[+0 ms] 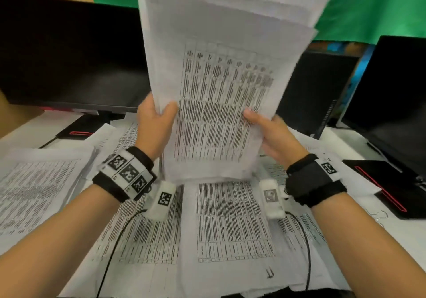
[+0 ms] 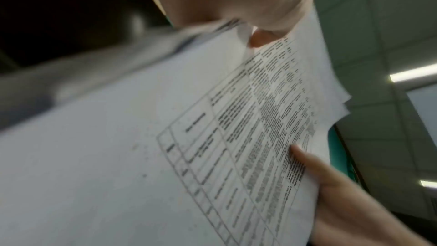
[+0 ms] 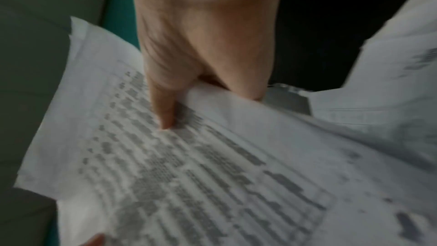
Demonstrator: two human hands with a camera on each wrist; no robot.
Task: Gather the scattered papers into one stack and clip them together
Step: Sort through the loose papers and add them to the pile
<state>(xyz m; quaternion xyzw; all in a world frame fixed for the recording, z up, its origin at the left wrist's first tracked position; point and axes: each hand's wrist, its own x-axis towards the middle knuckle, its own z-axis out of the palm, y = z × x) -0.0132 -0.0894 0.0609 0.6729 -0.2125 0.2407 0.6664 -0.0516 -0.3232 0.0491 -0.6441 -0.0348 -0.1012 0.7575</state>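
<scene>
A sheaf of printed papers (image 1: 219, 85) stands upright above the desk, its sheets fanned unevenly at the top. My left hand (image 1: 155, 120) grips its left edge, thumb on the front. My right hand (image 1: 269, 129) grips its right edge, thumb pressed on the printed table. The left wrist view shows the sheaf (image 2: 165, 137) with my left hand (image 2: 236, 3) at the top and my right hand (image 2: 331, 184) at its far edge. The right wrist view shows my right hand (image 3: 201, 53) pinching the blurred sheaf (image 3: 189, 166). More printed sheets (image 1: 230, 224) lie spread on the desk below.
Loose sheets (image 1: 39, 182) cover the white desk (image 1: 391, 228) on the left too. A dark monitor (image 1: 69, 55) stands behind at the left, another monitor (image 1: 391, 95) at the right. A black pad with a red line (image 1: 387, 187) lies to the right. Small wire clips (image 1: 380, 216) lie beside it.
</scene>
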